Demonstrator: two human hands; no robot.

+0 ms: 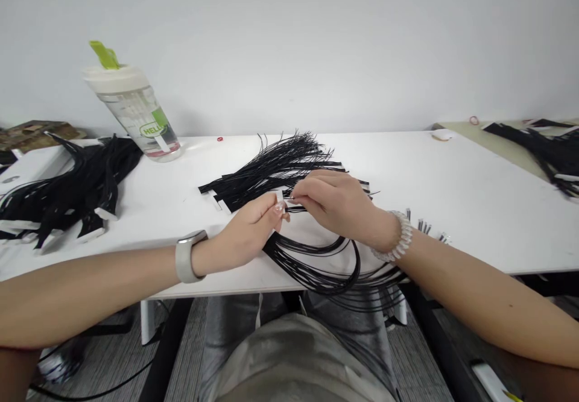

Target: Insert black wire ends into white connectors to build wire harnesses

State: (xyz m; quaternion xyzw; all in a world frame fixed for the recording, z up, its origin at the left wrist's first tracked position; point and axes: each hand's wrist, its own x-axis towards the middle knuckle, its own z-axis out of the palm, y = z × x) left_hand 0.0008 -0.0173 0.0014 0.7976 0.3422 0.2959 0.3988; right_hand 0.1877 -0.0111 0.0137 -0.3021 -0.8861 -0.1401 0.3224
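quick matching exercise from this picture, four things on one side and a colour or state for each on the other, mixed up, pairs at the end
Column one
1. left hand
2. wires
3. bottle
4. bracelet

Column two
A. bright green at its top
B. clear and coiled
C. pinching a small white piece
D. black, in bunches

Pairs: 1-C, 2-D, 3-A, 4-B

Head-worn view, facing forward-down, near white table [456, 200]
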